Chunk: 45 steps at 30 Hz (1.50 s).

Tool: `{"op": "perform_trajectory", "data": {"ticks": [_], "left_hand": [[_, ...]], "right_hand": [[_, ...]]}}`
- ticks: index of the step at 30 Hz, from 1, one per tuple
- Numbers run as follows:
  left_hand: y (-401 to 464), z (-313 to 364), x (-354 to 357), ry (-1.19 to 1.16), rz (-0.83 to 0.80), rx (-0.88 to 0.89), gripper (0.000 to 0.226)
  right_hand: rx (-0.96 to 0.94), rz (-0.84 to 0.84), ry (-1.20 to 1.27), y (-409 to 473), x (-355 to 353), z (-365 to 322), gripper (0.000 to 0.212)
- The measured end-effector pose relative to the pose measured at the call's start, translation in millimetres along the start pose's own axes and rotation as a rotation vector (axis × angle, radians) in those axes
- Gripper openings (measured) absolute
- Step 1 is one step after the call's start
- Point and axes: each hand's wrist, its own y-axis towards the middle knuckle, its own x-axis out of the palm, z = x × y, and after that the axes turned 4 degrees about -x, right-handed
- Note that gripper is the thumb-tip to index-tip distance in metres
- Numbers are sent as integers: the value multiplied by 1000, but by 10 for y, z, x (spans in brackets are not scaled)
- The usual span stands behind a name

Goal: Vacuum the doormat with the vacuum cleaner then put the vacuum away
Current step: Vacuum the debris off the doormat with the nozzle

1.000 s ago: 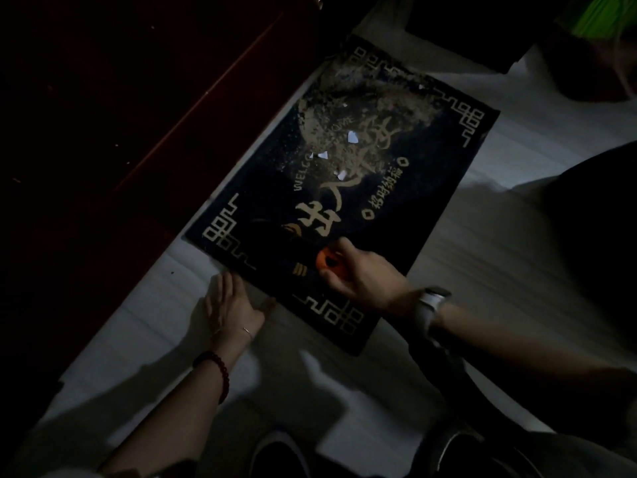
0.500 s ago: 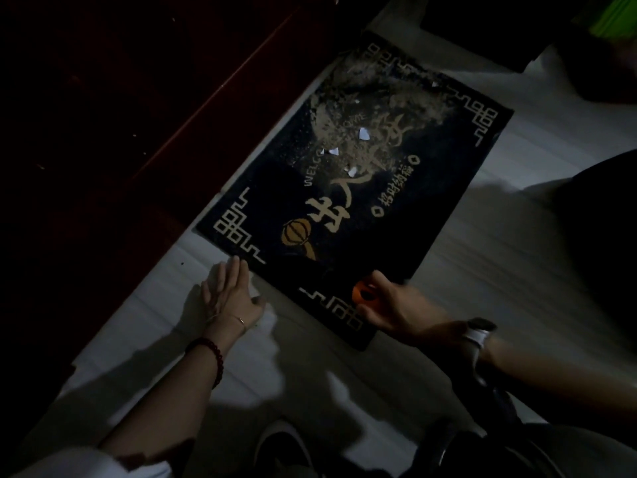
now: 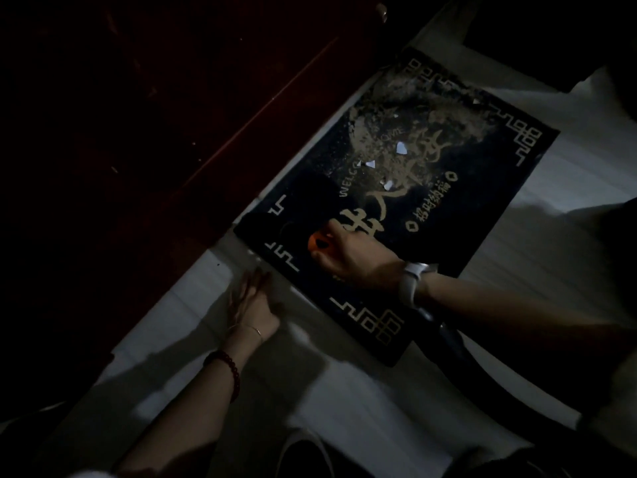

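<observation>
Doormat lies on floor beside the dark wall; far half is dusty. Right hand grips orange vacuum nozzle at near corner, left hand flat, empty; most cleaning remains

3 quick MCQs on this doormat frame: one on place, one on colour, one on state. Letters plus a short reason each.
1. Where does the dirt lie on the doormat?
A. far half
B. near corner
C. spread evenly

2. What colour is the vacuum nozzle in the right hand?
A. green
B. orange
C. white

3. What is the left hand doing?
A. gripping the hose
B. lifting the mat
C. lying flat on the floor

Answers:
1 A, since the tan debris and white scraps sit at the far end.
2 B, because the tip showing past the fingers is orange.
3 C, as the palm is down with fingers open beside the mat's near edge.
</observation>
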Motion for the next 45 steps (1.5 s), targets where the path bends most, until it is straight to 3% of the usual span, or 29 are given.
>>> {"op": "perform_trajectory", "data": {"ticks": [5, 10, 16, 19, 23, 31, 37, 41, 45], "left_hand": [[22, -233, 15, -93, 56, -104, 72], [171, -280, -99, -120, 116, -89, 72], [421, -220, -205, 15, 50, 45, 75], [450, -248, -242, 202, -26, 92, 74], [407, -134, -302, 349, -39, 48, 68], [395, 102, -291, 406, -111, -82, 66], [335, 258, -283, 372, -109, -133, 69], [66, 526, -163, 324, -9, 15, 63], [-259, 726, 202, 344, -37, 108, 65]], "right_hand": [[25, -49, -3, 125, 174, -24, 39], [84, -82, 52, -94, 257, 86, 38], [122, -86, 151, -333, 227, 162, 39], [147, -74, 157, -440, 207, 211, 37], [157, -51, 108, -593, 204, 273, 36], [213, -97, 70, -1025, 160, 550, 40], [248, -78, 211, -1597, 90, 901, 42], [272, -32, 303, -1713, -22, 919, 44], [242, -7, 216, -1566, 62, 867, 31]]}}
